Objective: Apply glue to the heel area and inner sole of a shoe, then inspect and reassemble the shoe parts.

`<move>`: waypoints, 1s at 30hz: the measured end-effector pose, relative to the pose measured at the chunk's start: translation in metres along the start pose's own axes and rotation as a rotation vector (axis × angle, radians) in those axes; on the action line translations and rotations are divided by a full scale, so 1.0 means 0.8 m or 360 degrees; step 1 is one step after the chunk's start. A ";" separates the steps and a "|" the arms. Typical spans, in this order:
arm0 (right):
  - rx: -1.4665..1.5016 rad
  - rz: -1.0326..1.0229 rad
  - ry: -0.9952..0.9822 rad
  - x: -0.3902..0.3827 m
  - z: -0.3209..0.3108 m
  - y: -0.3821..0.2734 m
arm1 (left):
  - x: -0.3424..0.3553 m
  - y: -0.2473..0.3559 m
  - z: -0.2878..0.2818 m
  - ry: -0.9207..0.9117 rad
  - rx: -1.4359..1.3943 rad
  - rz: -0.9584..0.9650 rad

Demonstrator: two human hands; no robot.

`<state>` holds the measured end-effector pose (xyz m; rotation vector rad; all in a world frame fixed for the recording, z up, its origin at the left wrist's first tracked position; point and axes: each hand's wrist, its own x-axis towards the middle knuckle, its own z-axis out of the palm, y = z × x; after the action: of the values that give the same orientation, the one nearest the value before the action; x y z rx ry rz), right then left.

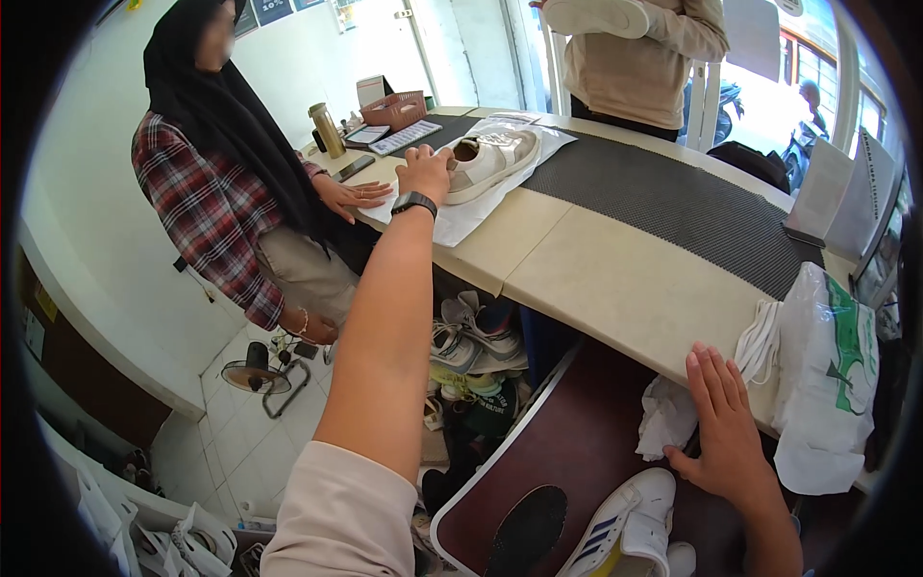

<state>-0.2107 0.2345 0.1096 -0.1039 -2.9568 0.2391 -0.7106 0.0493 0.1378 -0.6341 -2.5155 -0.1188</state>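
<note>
My left hand (424,175), with a dark watch on its wrist, reaches across the counter. Its fingers curl around the heel of a white and beige sneaker (492,165), which rests on a white sheet (460,223). My right hand (721,423) is open, fingers stretched, at the counter's near edge. Beside it are a crumpled white wrapping (665,415) and a bundle of white shoelaces (760,343). Below, on a dark red tabletop (586,423), lie a white sneaker with dark stripes (625,524) and a black insole (528,531).
A person in a plaid shirt (197,207) stands at left, one hand (354,195) on the counter. Across it, another person (625,72) holds a pale shoe (596,17). A plastic bag (825,380) sits at right; shoes (476,332) fill the space beneath. A fan (256,368) stands on the floor.
</note>
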 end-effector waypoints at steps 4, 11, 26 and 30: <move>-0.0043 0.0018 -0.0024 0.002 -0.002 -0.001 | 0.000 0.002 -0.012 0.0075 -0.0360 0.0135; -0.0054 -0.0026 -0.0017 -0.005 -0.001 0.002 | -0.028 0.011 -0.069 0.0741 -0.0609 0.0423; 0.0450 -0.0363 0.0768 0.000 -0.065 -0.106 | -0.294 0.142 -0.292 0.0924 -0.2230 0.0273; 0.0694 -0.0608 0.1009 -0.032 -0.075 -0.154 | -0.397 0.185 -0.329 0.0737 -0.2691 0.0098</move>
<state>-0.1815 0.1202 0.1843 0.3675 -2.1826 0.6456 -0.2795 -0.0064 0.1892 -1.0298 -1.4152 -2.1380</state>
